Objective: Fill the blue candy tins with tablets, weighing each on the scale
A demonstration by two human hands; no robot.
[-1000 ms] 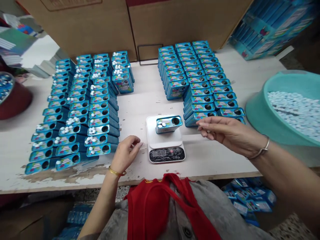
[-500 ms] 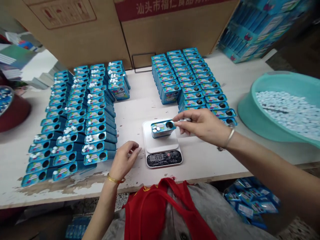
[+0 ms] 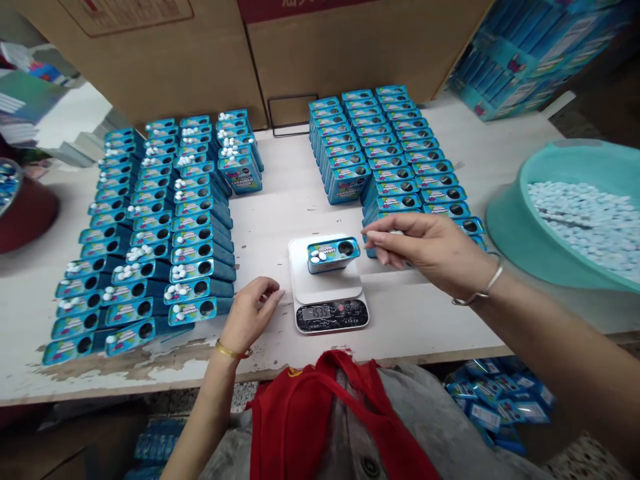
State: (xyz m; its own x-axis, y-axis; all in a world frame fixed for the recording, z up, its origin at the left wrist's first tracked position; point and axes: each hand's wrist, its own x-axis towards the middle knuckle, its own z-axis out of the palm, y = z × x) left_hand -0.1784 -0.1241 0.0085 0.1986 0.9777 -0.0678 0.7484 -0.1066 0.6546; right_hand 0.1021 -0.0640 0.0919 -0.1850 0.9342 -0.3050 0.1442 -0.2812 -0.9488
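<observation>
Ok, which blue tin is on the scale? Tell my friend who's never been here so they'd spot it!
Find the white table, backed by brown cardboard. Near its front edge, between the left hand and the right hand, sits a small white scale. The blue tin on top stands alone; the neighbouring tins are packed in rows.

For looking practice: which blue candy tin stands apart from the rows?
The tin on the white digital scale; the rowed tins stand on the tabletop.
</observation>
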